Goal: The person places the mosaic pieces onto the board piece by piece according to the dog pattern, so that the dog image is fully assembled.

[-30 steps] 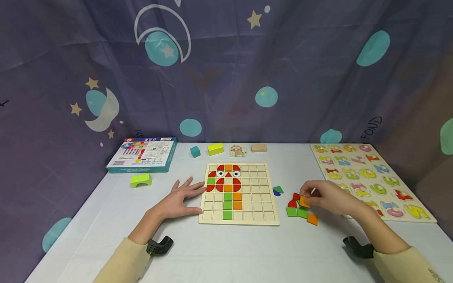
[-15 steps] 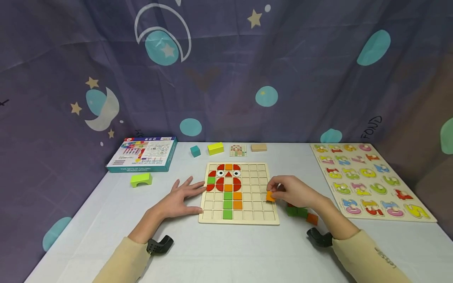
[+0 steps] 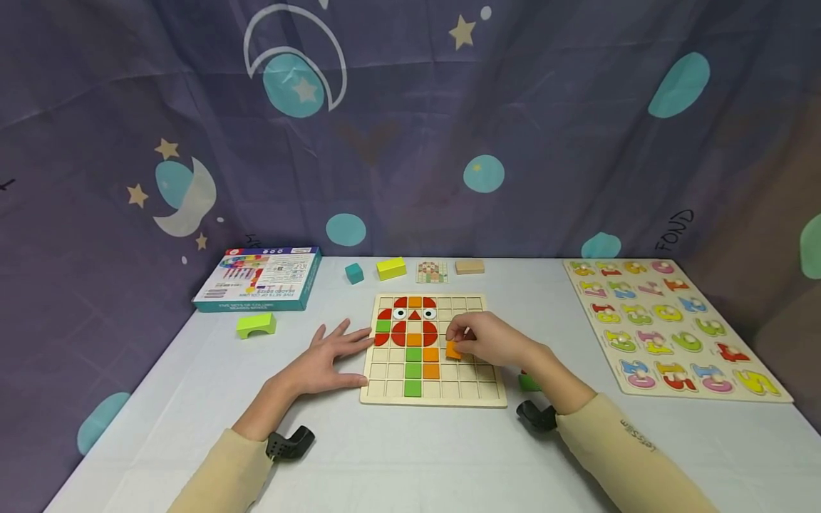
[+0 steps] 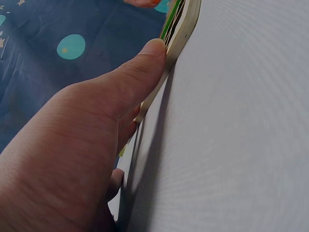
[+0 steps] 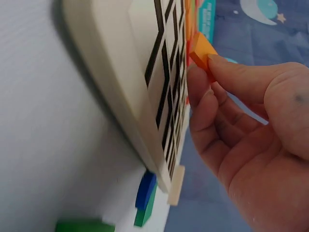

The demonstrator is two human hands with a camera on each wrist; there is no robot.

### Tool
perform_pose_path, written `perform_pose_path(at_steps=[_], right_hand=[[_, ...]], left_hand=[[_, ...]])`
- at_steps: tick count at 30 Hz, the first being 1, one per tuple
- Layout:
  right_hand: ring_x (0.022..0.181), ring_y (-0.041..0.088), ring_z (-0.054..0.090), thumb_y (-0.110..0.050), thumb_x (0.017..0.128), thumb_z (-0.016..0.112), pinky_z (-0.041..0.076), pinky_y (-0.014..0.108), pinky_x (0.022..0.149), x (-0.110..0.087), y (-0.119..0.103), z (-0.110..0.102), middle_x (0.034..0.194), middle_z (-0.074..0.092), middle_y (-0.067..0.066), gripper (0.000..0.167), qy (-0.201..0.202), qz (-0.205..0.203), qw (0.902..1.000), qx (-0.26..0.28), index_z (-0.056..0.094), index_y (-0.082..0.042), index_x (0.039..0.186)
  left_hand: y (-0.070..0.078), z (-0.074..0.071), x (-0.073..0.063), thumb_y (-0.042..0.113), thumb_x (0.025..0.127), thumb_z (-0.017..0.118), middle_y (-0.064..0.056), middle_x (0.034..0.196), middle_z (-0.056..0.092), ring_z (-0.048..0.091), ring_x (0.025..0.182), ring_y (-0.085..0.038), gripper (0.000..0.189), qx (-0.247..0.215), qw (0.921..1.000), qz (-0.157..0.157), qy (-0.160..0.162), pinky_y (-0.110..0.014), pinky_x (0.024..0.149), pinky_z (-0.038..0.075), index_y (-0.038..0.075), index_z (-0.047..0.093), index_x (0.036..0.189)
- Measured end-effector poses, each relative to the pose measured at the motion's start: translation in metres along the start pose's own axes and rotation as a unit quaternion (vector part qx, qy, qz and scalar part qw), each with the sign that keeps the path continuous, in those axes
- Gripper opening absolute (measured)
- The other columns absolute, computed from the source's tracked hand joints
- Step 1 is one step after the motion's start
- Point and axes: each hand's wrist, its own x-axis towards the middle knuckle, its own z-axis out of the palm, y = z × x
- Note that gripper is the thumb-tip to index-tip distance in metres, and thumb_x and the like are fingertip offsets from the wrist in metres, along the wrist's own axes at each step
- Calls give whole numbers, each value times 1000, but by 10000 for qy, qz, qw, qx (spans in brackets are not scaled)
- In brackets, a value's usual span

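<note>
On the white table (image 3: pixel 398 456) lies a grid board (image 3: pixel 450 390). The left hand (image 3: pixel 326 363), fingers spread, touches its edge. The right hand (image 3: pixel 492 339) pinches an orange tile (image 3: pixel 452 350) over it.

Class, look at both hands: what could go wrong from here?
The right hand pinches a thin orange square tile by one end above the pale wooden grid board; it might slip and land crooked. The left hand touches the board's edge, so a nudge could shift it. The right forearm crosses near a flat green tile and could knock it.
</note>
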Motion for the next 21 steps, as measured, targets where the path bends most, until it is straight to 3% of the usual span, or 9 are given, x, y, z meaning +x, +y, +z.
perform_pose_path(at_steps=[9,21], right_hand=[[77,14,54,1,91,72,51,30,74,8,-3,9,84,62,-4,9,-77,-275,9992,-295,69,-8,95],[80,15,55,-6,90,77,51,31,73,0,-1,6,89,63,-6,10,82,-216,9992,-340,71,-9,98]], left_hand=[[1,-1,0,54,84,77,1,159,39,11,152,-39,79,-31,9999,99,22,-66,115,-4,17,53,149],[-1,0,0,57,83,76,4,159,38,9,153,-35,80,-28,10000,-26,-20,-63,116,-5,19,52,149]])
